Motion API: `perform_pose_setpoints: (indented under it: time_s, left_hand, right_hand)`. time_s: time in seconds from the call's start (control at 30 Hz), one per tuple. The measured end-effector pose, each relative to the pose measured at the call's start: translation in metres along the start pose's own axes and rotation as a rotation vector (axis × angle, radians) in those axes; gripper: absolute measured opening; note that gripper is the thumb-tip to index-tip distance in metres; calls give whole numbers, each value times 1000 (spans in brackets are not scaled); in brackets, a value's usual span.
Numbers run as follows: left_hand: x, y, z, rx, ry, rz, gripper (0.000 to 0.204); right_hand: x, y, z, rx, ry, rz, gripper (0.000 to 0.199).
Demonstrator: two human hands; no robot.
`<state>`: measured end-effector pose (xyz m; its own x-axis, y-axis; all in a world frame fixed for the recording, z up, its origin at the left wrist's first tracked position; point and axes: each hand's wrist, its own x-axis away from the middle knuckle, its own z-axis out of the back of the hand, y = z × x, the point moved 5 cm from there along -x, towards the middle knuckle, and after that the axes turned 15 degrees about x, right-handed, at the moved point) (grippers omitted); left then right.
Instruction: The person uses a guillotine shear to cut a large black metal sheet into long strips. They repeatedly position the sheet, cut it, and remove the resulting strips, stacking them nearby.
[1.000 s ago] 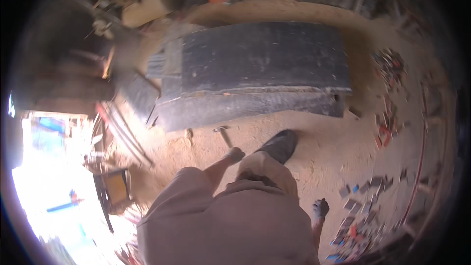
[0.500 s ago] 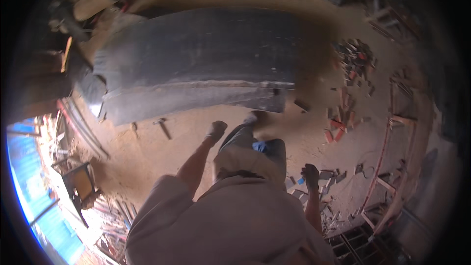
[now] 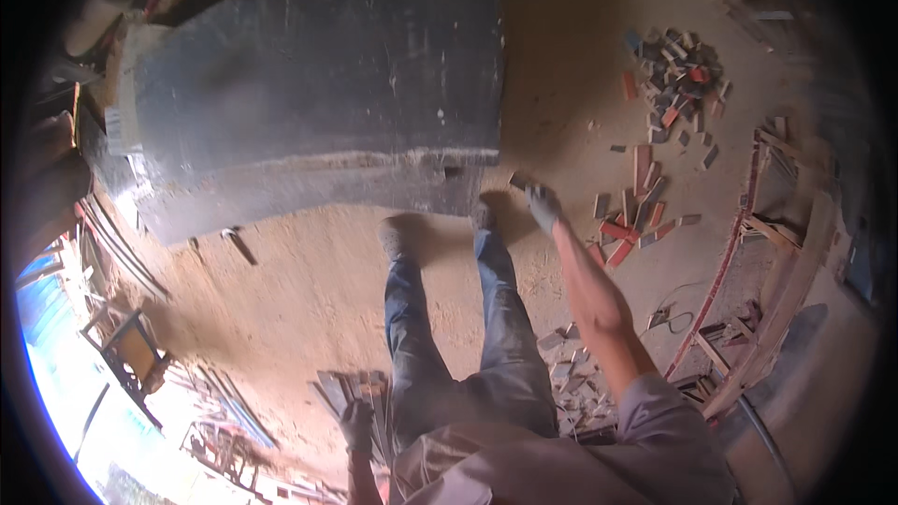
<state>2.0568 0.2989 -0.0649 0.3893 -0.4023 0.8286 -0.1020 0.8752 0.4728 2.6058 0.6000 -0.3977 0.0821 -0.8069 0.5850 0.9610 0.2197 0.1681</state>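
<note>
Right-hand grip [image 3: 542, 207], grey-gloved, had its fingertips at the dark block [image 3: 517, 181]; whether they were closed on it could not be told. The block was just ahead and left of that hand, beside the near right corner of the dark panel [image 3: 355, 65], long axis slanting away leftward. The left hand [image 3: 356, 425], closure unclear, hung well apart near dark strips [image 3: 331, 393].

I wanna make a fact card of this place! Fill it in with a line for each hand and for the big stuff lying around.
Left hand: gloved, low, near dark strips; grip unclear
Right hand: gloved, stretched forward at a small dark block; can't tell if it grips it
Big dark panel: ahead, scuffed
Hammer: on the sandy floor, left of the feet
Red and dark blocks: scattered to the right
</note>
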Motion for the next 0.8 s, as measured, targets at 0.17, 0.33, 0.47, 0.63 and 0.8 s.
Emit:
perform_pose_setpoints:
  time_s: [0.17,0.33,0.47,0.63,0.8]
  left_hand:
    - [49,-58,-51,-95,165,209,18]
    - [23,-83,-161,211,97,165,34]
    - [-11,-66,-258,300,-26,67,43]
    - [-38,-16,-284,637,134,10,49]
    - [-39,21,-179,1406,81,-27,36]
  right_hand:
    - [-132,5,-22,-1029,-207,-327,50]
    - [-168,-43,1,-1641,-428,-281,76]
    - [-111,-47,37,-1438,-159,-336,41]
    - [77,-135,135,-805,-247,59,48]
    - [241,-260,231,-1235,-362,303,47]
